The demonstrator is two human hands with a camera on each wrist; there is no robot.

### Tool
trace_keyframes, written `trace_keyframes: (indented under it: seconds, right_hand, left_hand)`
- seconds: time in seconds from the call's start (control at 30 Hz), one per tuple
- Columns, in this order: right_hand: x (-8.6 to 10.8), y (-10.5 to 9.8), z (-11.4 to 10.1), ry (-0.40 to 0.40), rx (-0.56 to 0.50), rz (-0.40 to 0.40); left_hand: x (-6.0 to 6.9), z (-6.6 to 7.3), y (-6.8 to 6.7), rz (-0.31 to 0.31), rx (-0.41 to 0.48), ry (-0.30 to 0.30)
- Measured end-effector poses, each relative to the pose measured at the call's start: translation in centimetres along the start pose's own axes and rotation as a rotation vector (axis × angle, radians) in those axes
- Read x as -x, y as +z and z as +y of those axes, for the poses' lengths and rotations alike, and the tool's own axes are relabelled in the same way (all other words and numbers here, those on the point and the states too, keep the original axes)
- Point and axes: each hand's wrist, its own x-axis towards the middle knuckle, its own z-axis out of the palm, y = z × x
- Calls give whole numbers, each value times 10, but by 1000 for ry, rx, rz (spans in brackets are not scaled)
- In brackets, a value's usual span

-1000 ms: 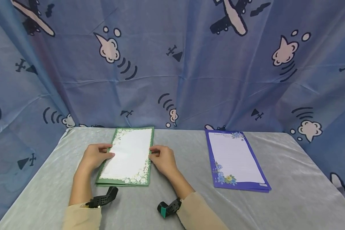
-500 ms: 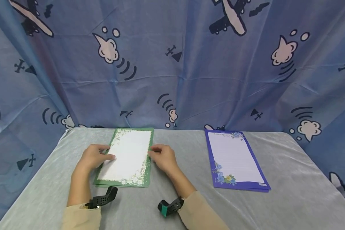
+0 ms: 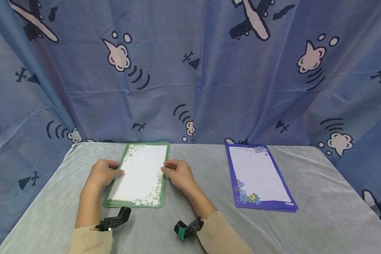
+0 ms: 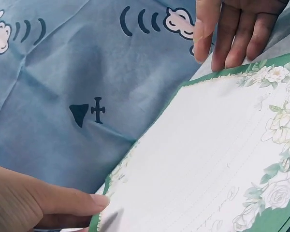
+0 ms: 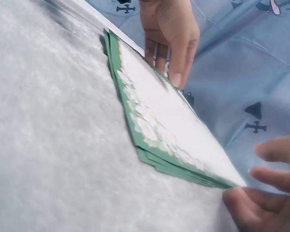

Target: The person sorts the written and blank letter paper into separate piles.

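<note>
A stack of green-bordered writing paper (image 3: pixel 139 173) with white flowers lies at the left of the cloth-covered table. Its sheets are slightly fanned, and several green edges show in the right wrist view. My left hand (image 3: pixel 101 173) pinches the stack's left edge, with the thumb on top of the page. On the opposite side, my right hand (image 3: pixel 181 174) holds the right edge between thumb and fingers. From the left wrist, the left thumb (image 4: pixel 94 203) is seen over the border. How far the fingers reach under the sheets is hidden.
A second stack of paper, purple-bordered with blue flowers (image 3: pixel 260 173), lies to the right on the grey tablecloth (image 3: pixel 203 197). Behind the table hangs a blue curtain (image 3: pixel 222 98) with printed airplanes. Black wrist bands with cameras (image 3: pixel 114 221) sit on both arms.
The green stack has shifted slightly left and toward me, and its top sheet has turned a little. Both hands stay at its side edges. The purple stack has not moved on the table.
</note>
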Motion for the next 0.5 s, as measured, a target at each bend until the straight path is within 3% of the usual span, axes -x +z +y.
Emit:
trace_keyframes:
  seconds: [0.17, 0.3, 0.4, 0.5]
  right_hand:
    - [-1, -4, 4, -13, 18, -37]
    - [0, -5, 3, -68, 117, -66]
    - [3, -7, 1, -144, 237, -117]
    - [5, -13, 0, -242, 391, -192]
  left_hand:
    - [-1, 0, 0, -13, -21, -41]
    - [6, 0, -9, -8, -68, -74]
    - [13, 3, -15, 17, -76, -30]
    - [15, 13, -13, 61, -104, 88]
